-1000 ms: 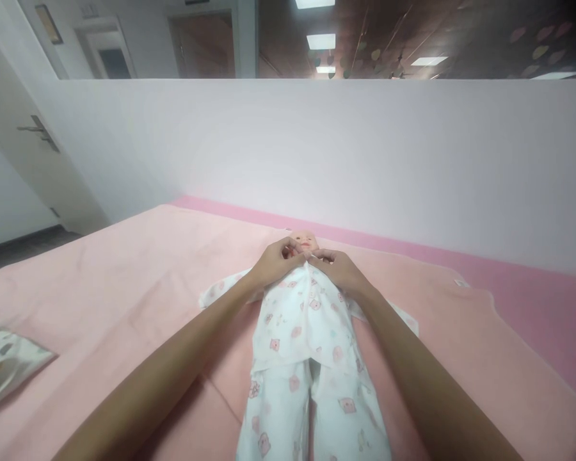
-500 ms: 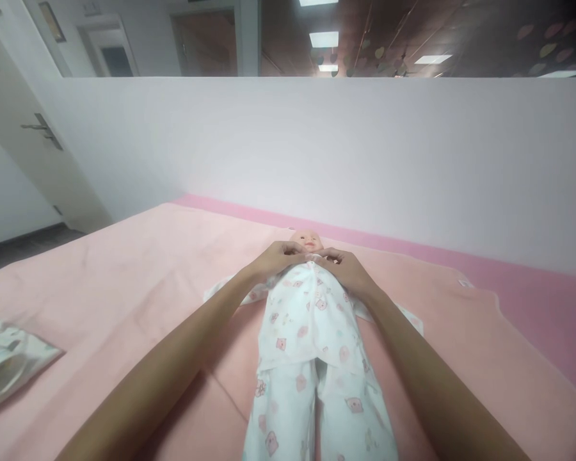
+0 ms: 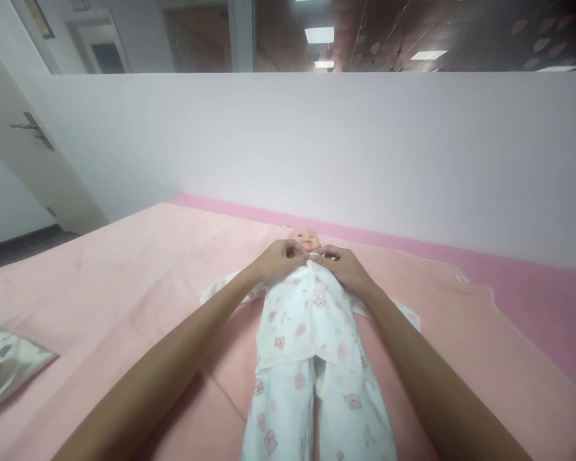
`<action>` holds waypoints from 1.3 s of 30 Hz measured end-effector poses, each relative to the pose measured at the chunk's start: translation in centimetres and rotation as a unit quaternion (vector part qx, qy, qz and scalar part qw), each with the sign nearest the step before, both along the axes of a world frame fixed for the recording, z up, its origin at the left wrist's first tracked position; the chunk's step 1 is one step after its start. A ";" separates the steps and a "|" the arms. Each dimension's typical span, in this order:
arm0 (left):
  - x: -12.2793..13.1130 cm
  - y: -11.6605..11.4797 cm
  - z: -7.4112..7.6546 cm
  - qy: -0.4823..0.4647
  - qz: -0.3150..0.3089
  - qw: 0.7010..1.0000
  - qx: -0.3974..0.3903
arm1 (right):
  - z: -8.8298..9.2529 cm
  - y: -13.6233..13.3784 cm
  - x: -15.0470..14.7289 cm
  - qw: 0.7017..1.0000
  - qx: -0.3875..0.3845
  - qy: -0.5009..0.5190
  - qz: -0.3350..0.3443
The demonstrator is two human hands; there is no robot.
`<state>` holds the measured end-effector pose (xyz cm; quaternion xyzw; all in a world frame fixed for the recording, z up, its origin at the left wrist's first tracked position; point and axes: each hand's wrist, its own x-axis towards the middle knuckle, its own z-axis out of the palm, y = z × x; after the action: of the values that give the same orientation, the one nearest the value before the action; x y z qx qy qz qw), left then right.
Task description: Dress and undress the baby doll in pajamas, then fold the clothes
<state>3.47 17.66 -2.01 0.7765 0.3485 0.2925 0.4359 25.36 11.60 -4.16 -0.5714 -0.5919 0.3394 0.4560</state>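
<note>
Pink blanket (image 3: 139, 269) underneath. Doll (image 3: 303, 236) supine under the grip, leaving the shirt (image 3: 290, 320) front uppermost; left hand (image 3: 278, 259) and right hand (image 3: 346, 269) pinch the shirt's neck edge from opposite sides, presumably to steady it.

I count one left hand (image 3: 278, 259) and one right hand (image 3: 343, 266) on my feed, one doll (image 3: 303, 234), one patterned top (image 3: 290, 320) with two sleeves (image 3: 218, 287), and one pair of trousers (image 3: 279, 410). I also tally one peach blanket (image 3: 125, 269), one folded cloth (image 3: 14, 362), one lever handle (image 3: 33, 128) and five ceiling lights (image 3: 319, 35), one partly cut off.
</note>
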 end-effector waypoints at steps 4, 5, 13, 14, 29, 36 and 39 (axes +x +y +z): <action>0.3 0.2 -0.7 -0.013 0.020 1.000 0.019 | -0.3 0.2 0.2 1.000 0.004 0.007 0.002; 0.3 0.2 -0.9 -0.014 0.024 0.999 0.020 | -0.4 0.2 0.2 1.000 0.005 0.008 0.002; 0.6 -0.1 -1.0 -0.006 0.050 0.999 0.017 | -0.7 0.1 0.9 0.999 0.020 0.016 0.041; 0.6 -0.1 -1.0 -0.005 0.050 0.999 0.016 | -0.7 0.1 0.9 0.999 0.015 0.014 0.044; 0.6 -1.2 -0.1 0.010 0.043 0.999 0.016 | -0.6 0.2 0.3 0.999 0.035 0.004 0.034; 0.7 -1.2 -0.1 0.000 0.045 0.999 0.010 | -1.5 1.0 0.6 0.994 0.020 0.101 0.036; 0.6 -1.3 -0.1 0.006 0.052 0.999 0.002 | -1.5 1.2 0.6 0.994 0.020 0.100 0.026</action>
<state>4.05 16.36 -2.11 0.7601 0.3900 0.3109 0.4165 25.97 12.77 -5.70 -0.5097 -0.5643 0.3952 0.5153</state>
